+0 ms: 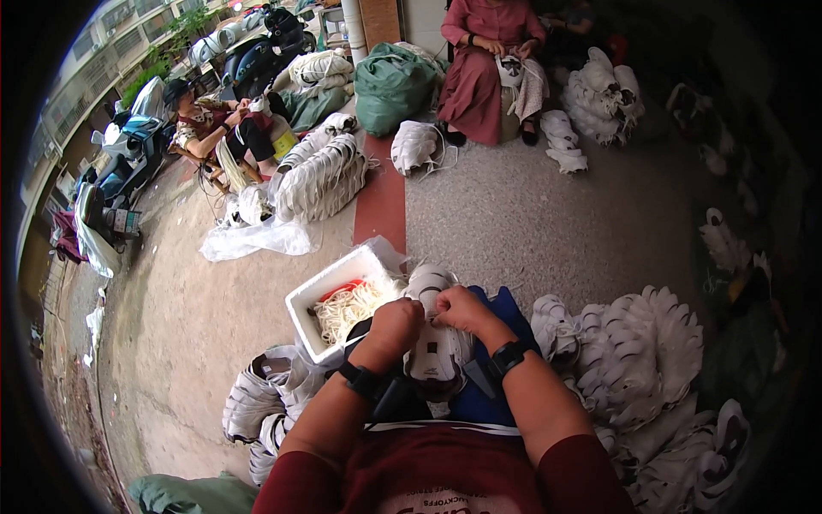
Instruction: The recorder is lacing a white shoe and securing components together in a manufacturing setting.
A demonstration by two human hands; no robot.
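A white shoe (435, 358) with dark trim lies in my lap on a blue cloth (492, 390). A second pale shoe-like piece (430, 283) shows just beyond my hands. My left hand (401, 322) is closed at the left side of the shoe, its fingertips bent inward. On the opposite side, my right hand (465, 310) is closed in a pinch close over the shoe. What sits between the fingers of either hand is too small to make out. Left of my hands stands a white foam box (301, 310) holding a loose heap of cream shoelaces (349, 310) and something red.
White shoes are piled at my right (638, 351) and stacked at my left (272, 390). Ahead are a long row of shoes (321, 184), a plastic sheet (261, 242) and a green sack (396, 86). Two seated people (214, 128) (492, 68) handle shoes; scooters (261, 51) stand behind.
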